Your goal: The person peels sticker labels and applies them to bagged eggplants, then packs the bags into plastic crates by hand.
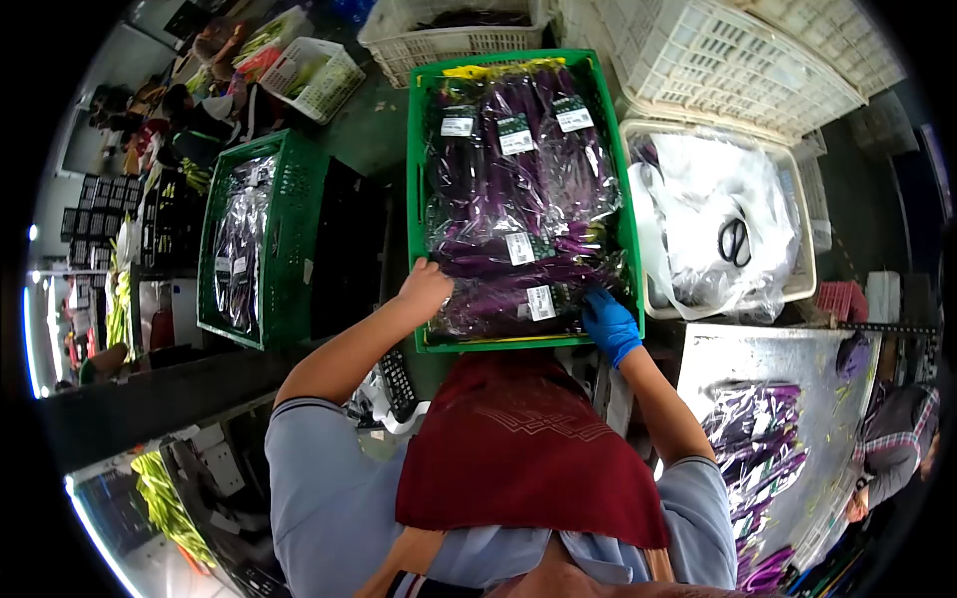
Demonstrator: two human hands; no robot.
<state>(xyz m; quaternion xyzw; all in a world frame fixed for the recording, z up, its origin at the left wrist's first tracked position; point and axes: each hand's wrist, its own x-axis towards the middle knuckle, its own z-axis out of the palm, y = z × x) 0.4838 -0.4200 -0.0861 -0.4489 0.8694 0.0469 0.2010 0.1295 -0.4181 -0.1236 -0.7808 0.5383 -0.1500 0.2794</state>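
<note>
In front of me stands a green crate [420,199] with clear bags of long purple eggplants, several lying lengthwise at the back. Nearest me, a bag of eggplants [488,311] lies crosswise, its white label facing up. My left hand [427,289], bare, is closed at that bag's left end, just inside the crate's left wall. At the right end is my right hand [610,324] in a blue glove, fingers curled at the bag near the front right corner. Some fingertips of both hands are hidden by the plastic and the crate wall.
Another green crate [289,239] of bagged eggplants stands left. To the right, a white crate [802,229] holds plastic bags and black scissors [735,242]. A metal table [827,399] carries more bagged eggplants, with a person [897,444] beside it. White crates [728,65] are stacked behind.
</note>
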